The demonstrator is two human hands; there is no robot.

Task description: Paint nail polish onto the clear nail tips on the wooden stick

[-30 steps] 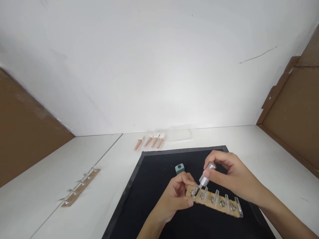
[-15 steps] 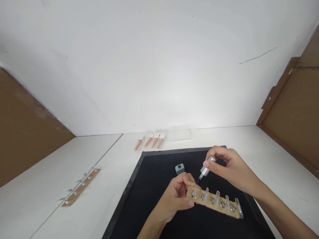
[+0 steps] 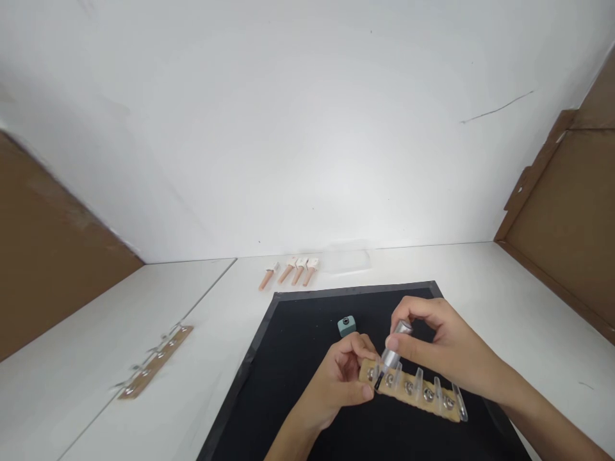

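A tan strip (image 3: pixel 404 397) is sitting above the black mat (image 3: pixel 298 358), sloping down toward the right, and is bearing a row of metal discs (image 3: pixel 428 394) and five clear nail tips (image 3: pixel 419 382) that are standing out from it. The left hand (image 3: pixel 343 374) is gripping its left end, fingers clamped on it with the thumb at the near edge. The right hand (image 3: pixel 432 336) is holding a silver-handled brush (image 3: pixel 394 353), its fingers pinched around the handle; the dark bristles are pointing down at the leftmost tip, though contact is too small to tell. A teal bottle (image 3: pixel 346 326) is standing on the mat, just beyond the left hand. Farther out on the white desk (image 3: pixel 230 358), a second strip (image 3: pixel 156 363) with clear tips is lying well to the left, and four peach-and-white pieces (image 3: pixel 298 274) are lying beside a clear tray (image 3: pixel 344 261) near the wall (image 3: pixel 307 128).
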